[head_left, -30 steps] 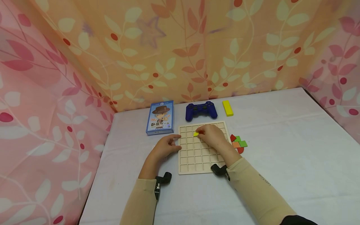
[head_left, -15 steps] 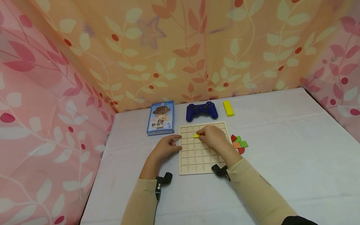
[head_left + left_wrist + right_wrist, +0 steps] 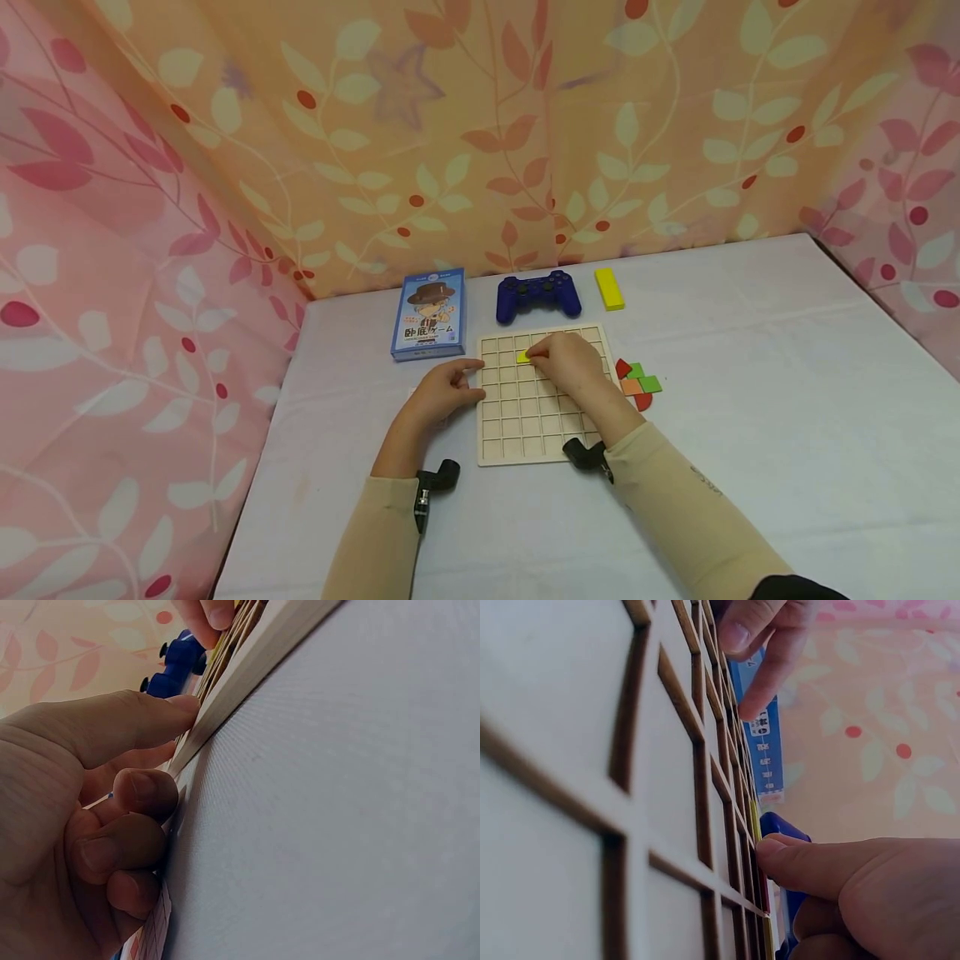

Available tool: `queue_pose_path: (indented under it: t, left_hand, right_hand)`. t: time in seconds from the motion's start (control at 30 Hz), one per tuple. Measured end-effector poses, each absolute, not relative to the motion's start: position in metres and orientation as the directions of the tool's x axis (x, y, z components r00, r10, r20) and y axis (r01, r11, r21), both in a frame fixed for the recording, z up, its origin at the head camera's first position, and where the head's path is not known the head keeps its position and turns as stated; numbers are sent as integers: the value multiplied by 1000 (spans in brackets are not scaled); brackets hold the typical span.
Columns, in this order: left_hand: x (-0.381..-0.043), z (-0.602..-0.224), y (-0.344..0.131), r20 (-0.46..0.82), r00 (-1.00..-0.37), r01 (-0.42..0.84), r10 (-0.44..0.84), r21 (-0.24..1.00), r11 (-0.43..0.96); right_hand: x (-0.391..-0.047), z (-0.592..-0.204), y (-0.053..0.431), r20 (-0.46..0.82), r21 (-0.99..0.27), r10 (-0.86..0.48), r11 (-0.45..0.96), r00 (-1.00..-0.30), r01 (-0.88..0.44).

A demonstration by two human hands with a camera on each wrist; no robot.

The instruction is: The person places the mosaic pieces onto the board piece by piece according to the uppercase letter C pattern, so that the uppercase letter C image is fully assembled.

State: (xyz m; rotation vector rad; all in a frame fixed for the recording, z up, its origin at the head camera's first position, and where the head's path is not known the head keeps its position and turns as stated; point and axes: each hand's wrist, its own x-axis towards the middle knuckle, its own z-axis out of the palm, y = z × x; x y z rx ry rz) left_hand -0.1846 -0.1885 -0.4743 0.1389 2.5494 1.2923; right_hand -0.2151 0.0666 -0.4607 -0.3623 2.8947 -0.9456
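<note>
A pale wooden grid board (image 3: 512,429) lies on the table. My left hand (image 3: 441,389) rests at its left edge. In the left wrist view, the thumb (image 3: 142,720) touches that edge, while the lower fingers curl beneath. On the upper part of the board my right hand (image 3: 572,362) bends its fingers down beside a yellow tile (image 3: 522,357). From the right wrist camera, a thin red tile (image 3: 763,885) shows under the thumb (image 3: 780,855), its edge between the digits and the board. In the head view the hand hides this red tile.
Several red, green and orange tiles (image 3: 632,386) lie just right of the board. Behind it are a blue game controller (image 3: 537,297) and a yellow block (image 3: 609,288). A blue card game box (image 3: 429,317) stands to the back left. Patterned curtains surround the white table.
The red tile, visible at the right fingertips earlier, is now hidden from the head view. The right hand dipped slightly, then rose back a little. The left hand has stayed at the board's edge.
</note>
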Motion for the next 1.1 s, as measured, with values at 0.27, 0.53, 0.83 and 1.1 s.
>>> queue_pose_path:
  t: [0.27,0.53,0.83,1.1]
  left_hand:
    - [-186,-475,-188,-190,-957,-25,218,806,592]
    - [-185,-475,-189,-200,-957,-35,211,800,599]
    - [-185,-475,-189,-206,-957,-42,206,799,600]
    - [-186,-477,-190,-204,-955,-38,215,803,595]
  right_hand:
    - [-215,-447,71,1,-590,-289,772,-957,-234]
    - [-208,-418,78,22,-627,-295,740,-955,-243]
    - [-198,-387,95,40,-669,-299,701,-953,-248]
    - [-192,-372,120,71,-725,-257,650,-964,-226]
